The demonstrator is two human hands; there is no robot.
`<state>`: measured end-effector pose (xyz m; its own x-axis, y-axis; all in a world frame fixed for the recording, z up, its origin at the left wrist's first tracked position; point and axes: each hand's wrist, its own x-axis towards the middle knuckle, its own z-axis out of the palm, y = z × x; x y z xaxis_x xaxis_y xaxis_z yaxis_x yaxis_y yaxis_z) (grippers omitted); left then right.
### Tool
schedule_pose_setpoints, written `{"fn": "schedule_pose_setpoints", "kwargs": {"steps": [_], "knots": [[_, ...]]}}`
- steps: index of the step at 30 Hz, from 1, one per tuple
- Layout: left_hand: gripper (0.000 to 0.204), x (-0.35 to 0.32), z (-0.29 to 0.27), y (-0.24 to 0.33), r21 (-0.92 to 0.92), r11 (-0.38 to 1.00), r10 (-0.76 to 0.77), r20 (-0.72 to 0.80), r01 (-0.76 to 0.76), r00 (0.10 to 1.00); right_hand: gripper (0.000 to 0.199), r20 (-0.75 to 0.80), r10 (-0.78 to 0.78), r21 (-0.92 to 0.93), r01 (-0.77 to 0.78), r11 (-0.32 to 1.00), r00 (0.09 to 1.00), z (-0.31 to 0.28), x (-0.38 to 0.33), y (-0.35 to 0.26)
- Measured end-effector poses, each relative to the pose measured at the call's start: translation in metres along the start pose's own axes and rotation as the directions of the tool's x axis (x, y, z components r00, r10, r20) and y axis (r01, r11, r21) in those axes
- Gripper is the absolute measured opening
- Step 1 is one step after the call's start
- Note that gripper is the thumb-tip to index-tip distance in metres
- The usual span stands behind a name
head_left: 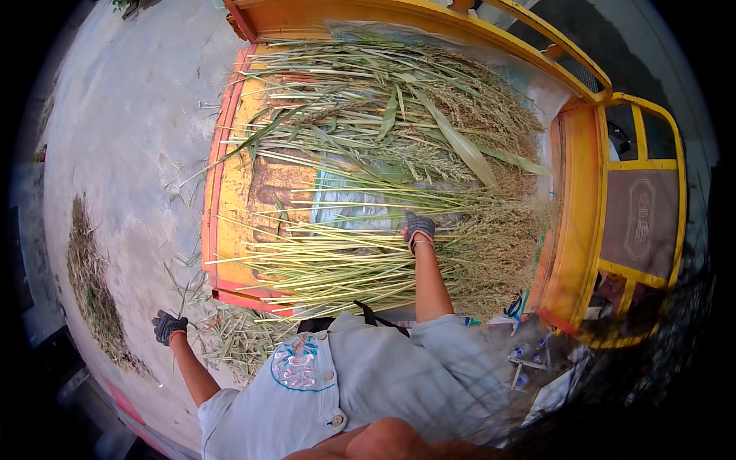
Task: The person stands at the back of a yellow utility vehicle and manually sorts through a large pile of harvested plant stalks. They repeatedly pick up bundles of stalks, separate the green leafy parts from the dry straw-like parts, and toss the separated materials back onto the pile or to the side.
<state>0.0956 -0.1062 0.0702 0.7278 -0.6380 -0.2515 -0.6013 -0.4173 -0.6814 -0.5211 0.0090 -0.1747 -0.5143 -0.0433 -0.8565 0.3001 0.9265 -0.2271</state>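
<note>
My right hand [418, 228], in a dark grey glove, is closed at the upper edge of a spread of pale yellow-green stalks [330, 259] with seed heads. It seems to grip a few thin stalks near their heads. Out to the left, beyond the cart bed, my left hand [169, 327], also gloved, is held with curled fingers above the ground. A thin green strip shows beside it, but what it holds cannot be made out. A thicker, leafier pile of cut stalks [345, 115] lies on the far part of the bed, its brown seed heads [502, 115] toward the right.
The yellow cart bed [257, 180] has a red-orange edge on the left and a raised yellow side at the back. A yellow-framed seat back [640, 222] stands at right. Stripped leaves [241, 341] lie below the bed, and a dry plant heap [92, 284] lies on the concrete.
</note>
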Motion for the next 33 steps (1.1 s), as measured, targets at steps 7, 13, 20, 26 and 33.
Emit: {"fn": "schedule_pose_setpoints", "kwargs": {"steps": [7, 13, 20, 26, 33], "knots": [[0.037, 0.034, 0.067, 0.066, -0.283, 0.745, 0.347, -0.608, -0.604, 0.714, 0.056, 0.055, -0.798, -0.811, 0.493, 0.315, 0.6, 0.001, -0.045, -0.062], [0.026, -0.057, -0.022, 0.287, -0.224, 0.323, 0.735, -0.553, -0.92, 0.392, 0.053, 0.279, -0.426, -0.88, 0.407, 0.247, 0.861, 0.008, -0.065, -0.064], [0.038, -0.124, -0.046, 0.45, 0.0, 0.16, 0.781, -0.612, -0.987, 0.127, 0.053, 0.253, -0.522, -0.734, 0.513, 0.446, 0.815, 0.004, -0.029, -0.015], [0.019, -0.155, -0.052, 0.47, 0.117, 0.142, 0.887, -0.456, -0.983, 0.073, 0.051, 0.036, -0.57, -0.258, 0.558, 0.788, 0.821, 0.047, 0.053, 0.008], [0.02, -0.158, -0.061, 0.401, 0.022, -0.032, 0.968, -0.247, -0.999, -0.036, 0.019, 0.467, -0.018, 0.796, -0.411, 0.443, 0.884, 0.066, 0.039, -0.032]]}}
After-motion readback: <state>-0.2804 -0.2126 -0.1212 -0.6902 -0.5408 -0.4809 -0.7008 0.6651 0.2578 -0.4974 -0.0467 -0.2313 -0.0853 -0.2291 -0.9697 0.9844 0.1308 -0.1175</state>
